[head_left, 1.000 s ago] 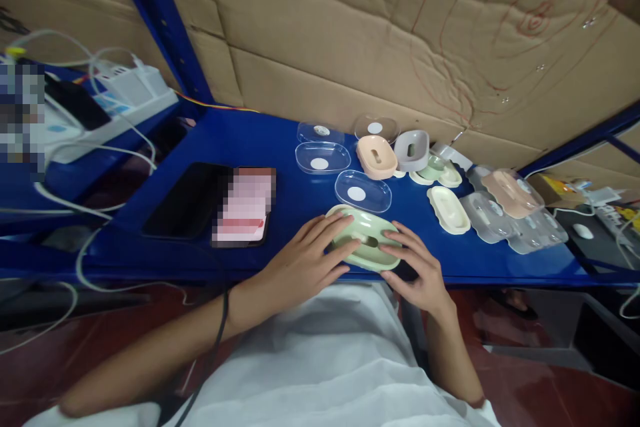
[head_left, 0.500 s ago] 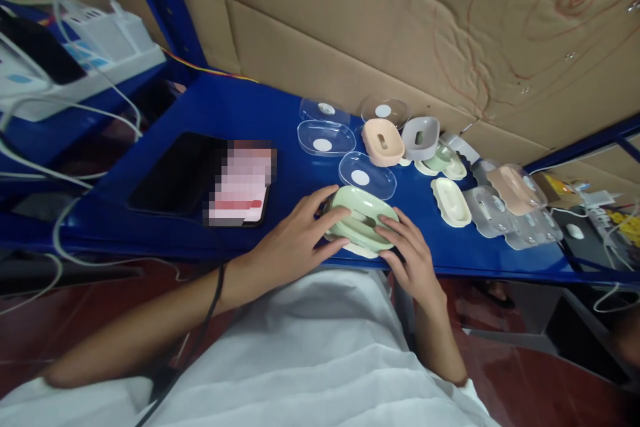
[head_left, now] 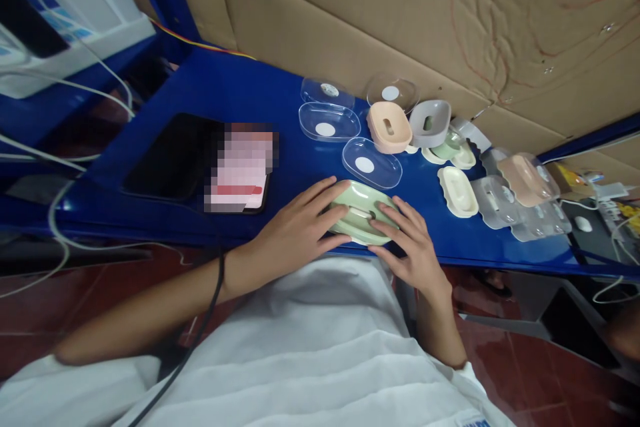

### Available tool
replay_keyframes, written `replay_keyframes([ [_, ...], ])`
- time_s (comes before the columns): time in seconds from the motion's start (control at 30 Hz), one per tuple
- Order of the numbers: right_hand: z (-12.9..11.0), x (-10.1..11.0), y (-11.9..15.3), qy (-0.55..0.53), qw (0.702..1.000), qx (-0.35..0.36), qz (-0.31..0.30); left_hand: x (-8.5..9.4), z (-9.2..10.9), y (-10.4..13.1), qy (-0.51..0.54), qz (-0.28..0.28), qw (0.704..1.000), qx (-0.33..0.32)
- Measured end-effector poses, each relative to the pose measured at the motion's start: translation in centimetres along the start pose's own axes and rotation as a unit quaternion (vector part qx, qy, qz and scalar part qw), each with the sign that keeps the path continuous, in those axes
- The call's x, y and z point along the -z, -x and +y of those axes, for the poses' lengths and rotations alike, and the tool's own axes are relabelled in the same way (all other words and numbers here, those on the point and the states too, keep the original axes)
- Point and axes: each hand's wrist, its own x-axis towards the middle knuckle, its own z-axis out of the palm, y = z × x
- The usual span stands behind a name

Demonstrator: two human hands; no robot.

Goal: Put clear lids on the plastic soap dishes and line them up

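A light green oval soap dish (head_left: 367, 196) with a slot in its middle sits at the table's front edge, close to my body. A pale cream rim shows just below it, and cream shows through the slot. My left hand (head_left: 313, 220) grips its left end, fingers over the rim and thumb at the near side. On the right end my right hand (head_left: 413, 240) presses with its fingers inside the dish and thumb at the near edge. Just beyond lies a clear oval lid (head_left: 383, 170) with a round white sticker.
Behind stand a peach soap dish (head_left: 389, 140), a grey soap dish (head_left: 431, 133) and more clear lids (head_left: 313, 121). To the right are a cream base (head_left: 459, 192) and stacked dishes with clear covers (head_left: 530, 180). A lit phone (head_left: 240, 170) lies left; a power strip (head_left: 110, 47) with cables is farther left.
The green dish has settled lower over the cream piece, whose rim shows less, and cream now fills part of the slot. Both hands stay on it. The camera view has shifted slightly.
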Motion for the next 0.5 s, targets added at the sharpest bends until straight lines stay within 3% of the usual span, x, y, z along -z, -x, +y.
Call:
replay_keyframes([
  [0.2,-0.5,-0.1,-0.1,-0.037,0.999,0.008,-0.024,0.3,0.0,0.0,-0.039,-0.042,0.997,-0.060],
  [0.3,-0.1,0.3,-0.2,-0.040,0.998,0.013,-0.040,0.2,0.0,0.1,-0.050,-0.035,0.996,-0.068],
  [0.5,3.0,0.9,-3.2,0.071,0.996,-0.060,0.016,0.1,0.1,0.0,-0.064,0.005,0.997,-0.033],
])
